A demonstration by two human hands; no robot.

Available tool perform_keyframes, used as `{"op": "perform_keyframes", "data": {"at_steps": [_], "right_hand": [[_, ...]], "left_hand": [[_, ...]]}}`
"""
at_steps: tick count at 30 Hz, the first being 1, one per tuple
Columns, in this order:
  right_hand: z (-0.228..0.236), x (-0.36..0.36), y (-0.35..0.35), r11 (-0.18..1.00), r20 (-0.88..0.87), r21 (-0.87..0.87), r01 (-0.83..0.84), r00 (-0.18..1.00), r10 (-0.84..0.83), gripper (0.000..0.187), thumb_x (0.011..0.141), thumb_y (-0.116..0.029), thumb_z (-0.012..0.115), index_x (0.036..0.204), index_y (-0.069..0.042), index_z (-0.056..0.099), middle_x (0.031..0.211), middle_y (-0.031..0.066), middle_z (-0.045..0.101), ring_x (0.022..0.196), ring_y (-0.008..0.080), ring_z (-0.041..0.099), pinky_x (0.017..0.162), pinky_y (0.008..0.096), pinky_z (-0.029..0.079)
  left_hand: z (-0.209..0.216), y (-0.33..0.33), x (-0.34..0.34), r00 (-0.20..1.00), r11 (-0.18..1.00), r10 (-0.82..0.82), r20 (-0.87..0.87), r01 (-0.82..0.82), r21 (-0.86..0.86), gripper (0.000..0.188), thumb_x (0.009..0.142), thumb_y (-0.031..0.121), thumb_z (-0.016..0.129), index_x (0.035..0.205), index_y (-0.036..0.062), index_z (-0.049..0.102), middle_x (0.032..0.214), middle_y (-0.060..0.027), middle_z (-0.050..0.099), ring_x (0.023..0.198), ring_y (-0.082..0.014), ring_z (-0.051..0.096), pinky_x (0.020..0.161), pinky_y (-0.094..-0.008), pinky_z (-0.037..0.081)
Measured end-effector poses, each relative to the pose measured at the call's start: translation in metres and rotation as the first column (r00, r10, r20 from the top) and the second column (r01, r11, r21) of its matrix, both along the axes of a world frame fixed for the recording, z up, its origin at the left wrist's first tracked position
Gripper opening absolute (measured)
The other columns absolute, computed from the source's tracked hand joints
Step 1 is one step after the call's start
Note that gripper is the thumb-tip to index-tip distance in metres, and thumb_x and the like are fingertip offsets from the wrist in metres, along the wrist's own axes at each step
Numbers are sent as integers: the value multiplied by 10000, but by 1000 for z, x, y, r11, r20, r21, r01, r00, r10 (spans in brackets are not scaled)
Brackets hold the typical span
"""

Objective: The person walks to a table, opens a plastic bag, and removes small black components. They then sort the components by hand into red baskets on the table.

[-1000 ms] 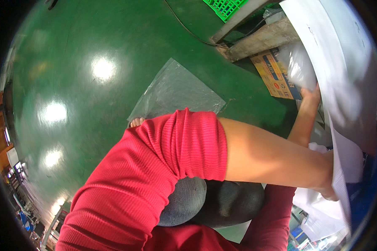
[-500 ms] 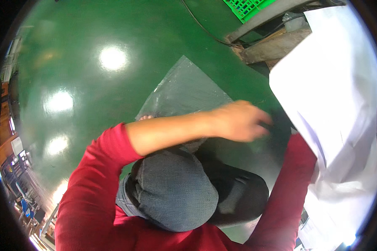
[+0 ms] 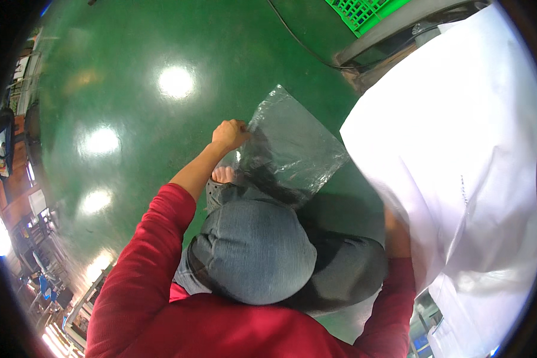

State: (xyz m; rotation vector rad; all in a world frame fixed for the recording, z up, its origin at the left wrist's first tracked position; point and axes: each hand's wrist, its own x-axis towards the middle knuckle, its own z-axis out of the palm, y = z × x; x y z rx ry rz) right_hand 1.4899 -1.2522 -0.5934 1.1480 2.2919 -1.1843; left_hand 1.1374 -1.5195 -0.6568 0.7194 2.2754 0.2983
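Note:
My left hand point(image 3: 230, 135) is closed, with thumb and fingers pinching the left edge of a clear plastic bag point(image 3: 301, 134). The bag is flat and wrinkled, one corner pointing away from me, and the green floor shows through it. Its near part reaches down to my bent knees. My right forearm point(image 3: 397, 234) goes in behind a large white sheet-like sack point(image 3: 447, 119), which hides my right hand and its fingers. That white material hangs in folds along the right side, with a short stitched line on it.
Toes of my bare foot point(image 3: 223, 174) show just below my left hand. A green plastic crate point(image 3: 367, 12) stands at the far right beside a dark metal beam point(image 3: 400, 36). A black cable point(image 3: 301, 43) runs along the green floor point(image 3: 131, 53). Shelves and clutter line the left rim.
My left hand has swung from the right across to the left and now grips the bag's edge. The bag has shifted slightly right. The white sack has spread further left, over my right forearm.

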Motion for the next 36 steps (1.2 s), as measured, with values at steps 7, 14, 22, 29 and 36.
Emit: {"op": "perform_keyframes", "data": {"at_steps": [7, 14, 22, 29, 36], "right_hand": [[62, -108, -25, 672, -115, -554, -492, 844, 523, 822, 713, -223, 773, 1396, -93, 333, 1276, 153, 484, 1069, 244, 541, 885, 345, 450], [168, -266, -32, 628, -406, -749, -213, 896, -180, 1108, 724, -435, 747, 1463, -50, 16, 1523, 178, 63, 1416, 287, 51, 1123, 431, 93], [270, -351, -93, 181, -440, -898, -402, 824, -357, 522, 834, -295, 661, 1262, -84, 451, 1156, 108, 546, 1082, 255, 534, 941, 521, 416], [428, -339, -96, 454, -350, -867, -204, 899, -265, 123, 812, -105, 682, 888, -59, 597, 810, 31, 606, 741, 131, 582, 699, 305, 513], [663, -273, -145, 820, -430, -363, -443, 860, 274, 221, 738, -178, 743, 747, -38, 572, 639, -4, 538, 566, 84, 481, 517, 244, 391]], "left_hand": [[203, 8, -34, 940, 916, 285, 188, -324, 234, 226, 755, 247, 692, 797, 29, 647, 688, -84, 631, 617, -161, 570, 607, -303, 461], [440, -29, -45, 919, 787, 276, 281, -384, 483, 149, 818, 173, 680, 834, 36, 625, 734, -18, 612, 715, -80, 539, 667, -259, 445], [621, -113, -73, 661, 491, 443, 606, -745, 453, 168, 856, 213, 649, 857, 48, 622, 694, 29, 541, 603, -41, 442, 534, -214, 372], [638, -203, -32, 275, 121, 746, 607, -951, 283, 237, 846, 254, 651, 919, 37, 587, 628, 26, 474, 575, -82, 444, 502, -250, 365], [768, -129, 56, 645, 506, 625, 439, -763, 402, 369, 842, 380, 637, 907, 17, 625, 681, -34, 548, 647, -127, 521, 586, -298, 410]]}}
